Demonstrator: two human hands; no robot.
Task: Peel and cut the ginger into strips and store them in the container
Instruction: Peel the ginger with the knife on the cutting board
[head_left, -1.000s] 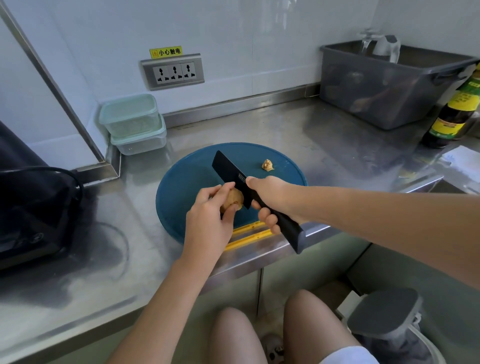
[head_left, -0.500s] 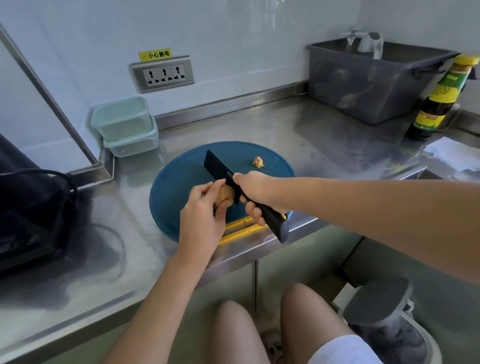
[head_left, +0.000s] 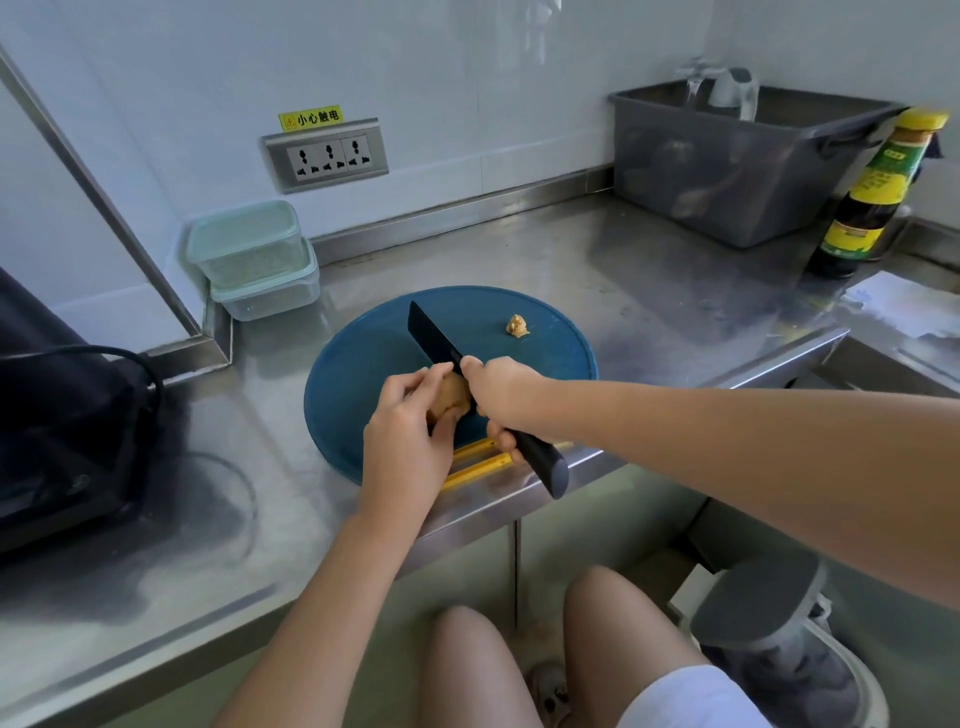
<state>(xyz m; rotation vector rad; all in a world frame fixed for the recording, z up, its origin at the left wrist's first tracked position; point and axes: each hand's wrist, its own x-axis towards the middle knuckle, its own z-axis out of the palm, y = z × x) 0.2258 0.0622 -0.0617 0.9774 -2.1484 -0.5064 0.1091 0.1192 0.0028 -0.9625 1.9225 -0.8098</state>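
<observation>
Sitting over the near part of the round blue cutting board (head_left: 363, 364), the ginger (head_left: 451, 397) is pinched in the curled fingers of the left hand (head_left: 408, 447), with the black knife (head_left: 434, 335) laid against it and the right hand (head_left: 501, 392) wrapped round the handle. Peeling looks under way (one small trimmed scrap (head_left: 518, 326) lies toward the board's far right), and no strips show. The stacked containers (head_left: 254, 260), lids on, stand beyond the board's far left, so cutting and storing remain.

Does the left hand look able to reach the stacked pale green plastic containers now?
Probably yes, once freed: the left hand holds the tan ginger lump, but only round blue board and steel counter lie between it and the stacked pale green plastic containers.
</observation>
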